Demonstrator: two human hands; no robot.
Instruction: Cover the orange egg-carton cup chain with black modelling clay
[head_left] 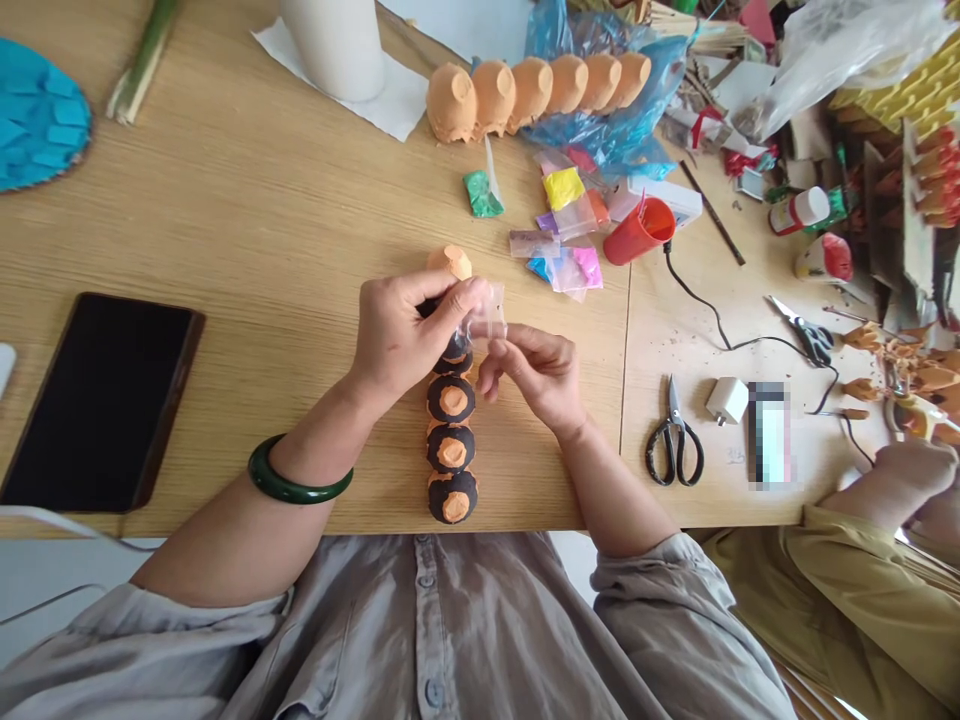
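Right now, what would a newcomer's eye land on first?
Probably the black-and-orange row mid-table, running to the near edge, with the left hand and right hand at a clear packet above it. Next, the plain orange row beyond, and the bright blue disc far left.

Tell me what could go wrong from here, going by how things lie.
The black-and-orange row ends near the edge of the table; a nudge might push it over.

The left hand and right hand work the clear bag right beside the row, so a slip could knock it.

The black cord runs by the red cup; a tug might shift it.
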